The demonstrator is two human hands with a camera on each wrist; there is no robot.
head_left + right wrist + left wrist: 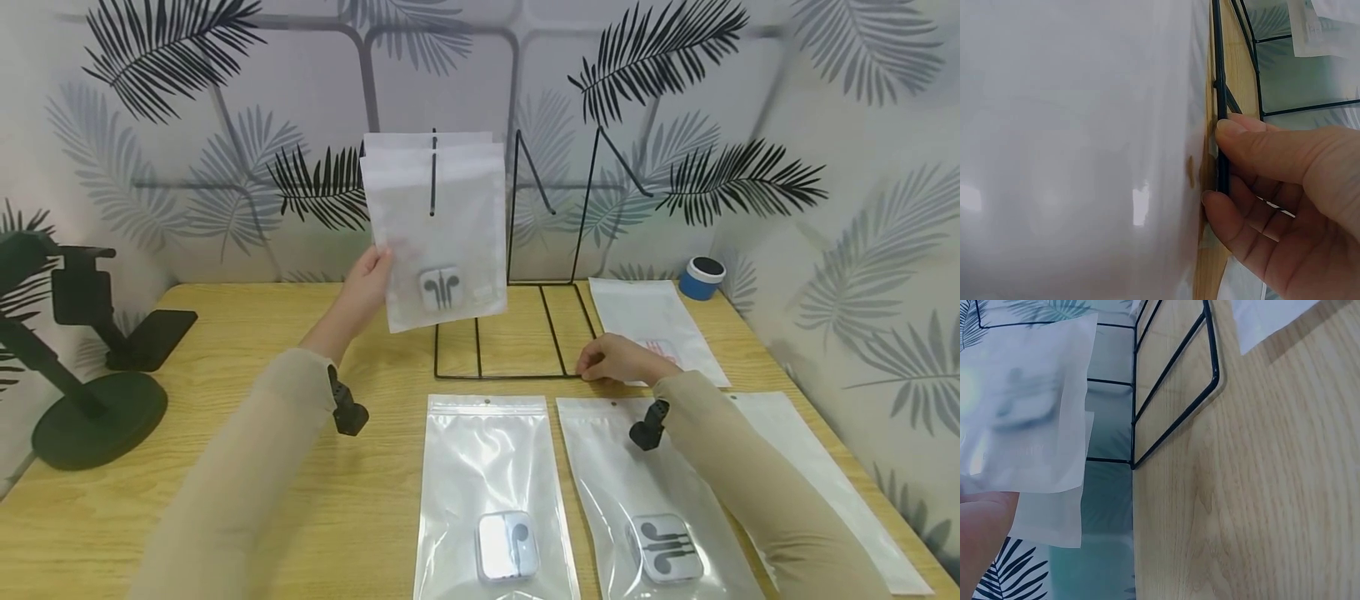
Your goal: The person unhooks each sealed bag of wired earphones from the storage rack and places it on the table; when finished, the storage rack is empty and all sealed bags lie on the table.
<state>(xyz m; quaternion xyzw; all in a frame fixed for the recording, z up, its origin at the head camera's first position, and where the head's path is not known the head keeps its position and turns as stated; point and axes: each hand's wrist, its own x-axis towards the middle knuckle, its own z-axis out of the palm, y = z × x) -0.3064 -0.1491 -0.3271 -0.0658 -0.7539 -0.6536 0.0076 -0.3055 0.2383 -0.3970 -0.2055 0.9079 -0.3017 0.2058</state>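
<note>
Two or so white zip pouches hang on a black wire hook at the rack's left. The front pouch [450,225] shows boxed earphones [442,289] through its film. At this pouch's left edge my left hand [367,279] pinches it, the thumb showing in front; in the left wrist view the thumb [985,534] lies at the pouch's edge. My right hand [622,360] grips the front bar of the black wire rack [510,377] near its right corner. In the right wrist view the thumb and fingers of that hand [1291,181] close around the bar [1220,94].
Clear-front pouches with earphones lie in front, one in the middle [487,458] and another [615,467] under my right forearm. More white pouches [637,304] [832,492] lie on the right. A blue tub [701,279] stands at the back right; a dark green stand [97,421] is at left.
</note>
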